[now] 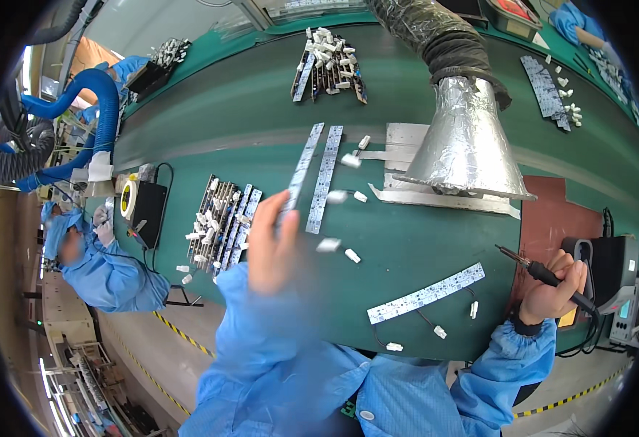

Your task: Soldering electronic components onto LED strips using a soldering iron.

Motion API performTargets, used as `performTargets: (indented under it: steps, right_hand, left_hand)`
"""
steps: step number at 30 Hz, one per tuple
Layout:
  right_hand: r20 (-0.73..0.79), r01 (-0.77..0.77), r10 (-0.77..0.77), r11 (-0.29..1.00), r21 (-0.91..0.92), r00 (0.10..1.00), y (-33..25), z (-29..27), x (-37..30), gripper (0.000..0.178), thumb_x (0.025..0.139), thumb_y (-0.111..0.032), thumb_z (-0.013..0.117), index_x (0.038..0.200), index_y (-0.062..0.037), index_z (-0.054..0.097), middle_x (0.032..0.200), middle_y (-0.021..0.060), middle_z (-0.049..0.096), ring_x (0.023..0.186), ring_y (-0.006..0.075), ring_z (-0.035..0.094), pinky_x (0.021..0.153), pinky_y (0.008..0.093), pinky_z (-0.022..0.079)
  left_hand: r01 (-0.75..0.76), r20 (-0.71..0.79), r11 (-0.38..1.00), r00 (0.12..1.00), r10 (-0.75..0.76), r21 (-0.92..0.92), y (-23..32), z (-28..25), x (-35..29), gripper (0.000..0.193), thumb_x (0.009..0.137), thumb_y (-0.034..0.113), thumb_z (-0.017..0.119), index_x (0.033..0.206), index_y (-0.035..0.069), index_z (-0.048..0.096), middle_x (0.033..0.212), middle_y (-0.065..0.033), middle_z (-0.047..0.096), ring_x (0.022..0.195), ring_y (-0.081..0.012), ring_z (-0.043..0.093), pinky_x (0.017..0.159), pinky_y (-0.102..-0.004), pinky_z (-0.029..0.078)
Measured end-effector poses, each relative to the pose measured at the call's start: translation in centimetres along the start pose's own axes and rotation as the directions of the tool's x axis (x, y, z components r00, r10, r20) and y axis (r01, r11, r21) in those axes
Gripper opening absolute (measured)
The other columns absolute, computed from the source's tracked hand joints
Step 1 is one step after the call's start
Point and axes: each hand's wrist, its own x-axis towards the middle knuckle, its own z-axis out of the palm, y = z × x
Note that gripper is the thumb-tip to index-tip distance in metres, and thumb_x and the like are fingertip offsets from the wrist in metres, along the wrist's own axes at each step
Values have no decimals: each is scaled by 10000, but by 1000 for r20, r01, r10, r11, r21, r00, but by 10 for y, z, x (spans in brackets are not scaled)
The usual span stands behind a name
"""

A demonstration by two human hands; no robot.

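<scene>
My left hand (270,247), slightly blurred, has thumb and fingers pinched at the near end of a narrow white circuit board strip (305,169). Just right of it lies a second circuit board strip (326,178), with white connectors (337,197) on short leads beside it. In my right hand (552,291) is a soldering iron (536,270), its tip pointing left above the mat. Between my hands and closer to me, another circuit board strip (427,294) lies at a slant, with wired white connectors (439,332) along its near side.
A foil-covered fume hood (468,138) hangs over a pale metal plate (407,175). Piles of boards with connectors stand at left (221,226) and far centre (326,65). A soldering station (603,269) is at right, on the green table (407,240). A co-worker (108,266) sits at left.
</scene>
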Motion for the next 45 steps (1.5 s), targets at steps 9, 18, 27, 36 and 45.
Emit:
performTargets:
  steps: [9, 18, 27, 36, 45]
  right_hand:
    - [13, 4, -4, 1000, -23, 1000, 1, 5, 0, 361, 986, -110, 411, 645, -97, 292, 550, 7, 264, 504, 94, 222, 494, 278, 206]
    - [14, 32, -32, 999, -24, 999, -1, 8, 3, 350, 975, -107, 414, 643, -92, 304, 531, 12, 262, 486, 97, 216, 480, 287, 195]
    - [-30, 218, -218, 976, 0, 976, -28, 22, -9, 381, 976, -173, 418, 627, -96, 284, 518, 21, 261, 482, 99, 207, 478, 293, 190]
    - [589, 428, -324, 903, -41, 740, -44, 59, -69, 313, 1011, -228, 405, 742, -68, 387, 487, 43, 370, 388, 145, 340, 418, 317, 285]
    - [682, 409, -264, 911, -55, 682, -36, 62, -78, 307, 1008, -223, 419, 746, -72, 367, 492, 39, 383, 380, 142, 349, 406, 314, 271]
  left_hand:
    - [-108, 45, 983, 994, 102, 151, 2, 22, 0, 410, 957, 23, 551, 1365, -13, 528, 1408, -198, 529, 1304, -342, 501, 1109, -387, 358]
    - [-230, 618, 968, 748, 242, -101, 100, 39, -76, 442, 754, 151, 789, 1156, 25, 656, 971, -118, 588, 858, -311, 596, 735, -403, 500]
    - [-21, 552, 964, 816, 170, -267, 94, 49, -33, 351, 802, 10, 679, 1152, 11, 653, 990, -152, 618, 871, -286, 640, 754, -347, 526]
    - [458, 697, 801, 713, -73, -385, 78, 71, -26, 329, 894, -1, 631, 1222, -26, 623, 1003, -128, 704, 771, -145, 662, 683, -284, 550]
    - [261, 568, 864, 822, 36, -432, 79, 74, -28, 325, 885, 2, 652, 1210, -9, 637, 1024, -128, 690, 836, -199, 684, 689, -294, 562]
